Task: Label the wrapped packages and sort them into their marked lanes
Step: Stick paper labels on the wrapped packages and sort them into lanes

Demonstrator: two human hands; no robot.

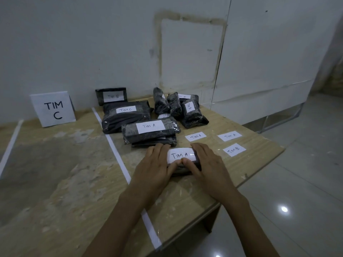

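A small black wrapped package lies on the table in front of me, bearing a white label that reads TIM A. My left hand and my right hand lie flat on either side of it, fingers straight, both thumbs pressing the label's near edge. Behind it lies a pile of black packages: one labelled TIM A, one TIM C, one TIM B, and several smaller ones at the back right.
Three loose labels lie on the table to the right: TIM A, TIM A, TIM B. A standing sign TIM C marks the lane left of a white tape line. The table's right edge drops to a tiled floor.
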